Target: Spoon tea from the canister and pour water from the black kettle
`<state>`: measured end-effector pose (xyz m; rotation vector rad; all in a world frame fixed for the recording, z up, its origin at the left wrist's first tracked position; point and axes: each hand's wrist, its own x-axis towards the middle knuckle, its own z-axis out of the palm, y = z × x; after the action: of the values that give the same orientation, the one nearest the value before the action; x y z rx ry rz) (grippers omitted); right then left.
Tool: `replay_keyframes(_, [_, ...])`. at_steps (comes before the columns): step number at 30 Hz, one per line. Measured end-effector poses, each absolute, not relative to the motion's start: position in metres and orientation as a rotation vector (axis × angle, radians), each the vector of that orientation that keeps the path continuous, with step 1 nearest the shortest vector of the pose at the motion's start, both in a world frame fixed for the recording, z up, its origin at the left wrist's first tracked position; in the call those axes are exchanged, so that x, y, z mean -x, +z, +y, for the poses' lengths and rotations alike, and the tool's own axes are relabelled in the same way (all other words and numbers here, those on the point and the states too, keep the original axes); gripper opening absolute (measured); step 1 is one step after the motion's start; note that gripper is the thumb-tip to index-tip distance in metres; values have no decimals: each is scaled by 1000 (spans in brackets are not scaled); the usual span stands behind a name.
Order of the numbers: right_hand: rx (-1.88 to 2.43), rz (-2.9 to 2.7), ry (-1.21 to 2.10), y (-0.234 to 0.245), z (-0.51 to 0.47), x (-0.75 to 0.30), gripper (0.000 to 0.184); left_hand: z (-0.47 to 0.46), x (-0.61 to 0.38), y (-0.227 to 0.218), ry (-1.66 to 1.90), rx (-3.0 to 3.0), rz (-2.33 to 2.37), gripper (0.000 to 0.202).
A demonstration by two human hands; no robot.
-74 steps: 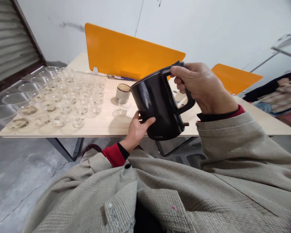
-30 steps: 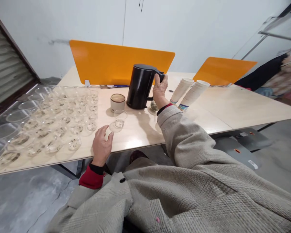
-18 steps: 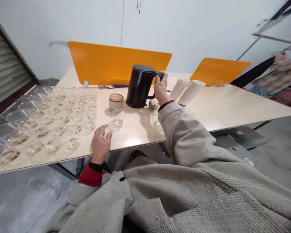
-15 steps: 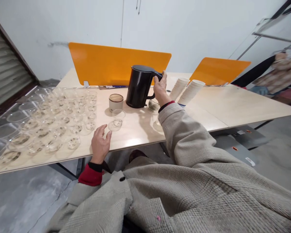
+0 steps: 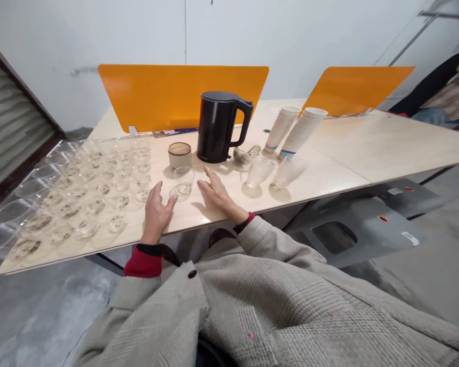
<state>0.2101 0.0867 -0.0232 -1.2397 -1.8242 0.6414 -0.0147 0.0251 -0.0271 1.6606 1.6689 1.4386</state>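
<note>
A black electric kettle (image 5: 219,126) stands upright on the pale wooden table (image 5: 329,168), in front of an orange divider. Nobody holds it. A small clear glass (image 5: 184,180) sits between my two hands. My left hand (image 5: 156,213) rests open on the table edge just left of that glass. My right hand (image 5: 219,194) lies flat and open on the table just right of it, fingers pointing toward the kettle. A beige lidded cup (image 5: 179,154) stands left of the kettle.
Several small clear glasses (image 5: 95,191) fill the left part of the table. Right of the kettle are a metal strainer (image 5: 245,154), two clear plastic cups (image 5: 258,172) and two leaning stacks of paper cups (image 5: 300,130). An orange divider (image 5: 183,94) stands behind.
The kettle went from held in the air to standing on the table. My right hand let go of its handle and came down flat beside the small glass.
</note>
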Motion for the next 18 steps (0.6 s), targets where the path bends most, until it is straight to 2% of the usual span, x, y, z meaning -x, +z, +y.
replay_keyframes(4, [1203,-1891,764,-14,99,-203,101,46,17,-31,1359,-1731,1638,79])
replay_keyframes(9, [1157,-2041,744,-11,91,-200,110,51,20,-36,1247,-1841,1658,83])
replay_keyframes(14, [1131,-2101,695,-12,91,-200,104,49,17,-28,1067,-1905,1684,92])
replay_keyframes(18, [1140,-2126,688,-10,91,-199,95,45,13,-21,1008,-1931,1706,89])
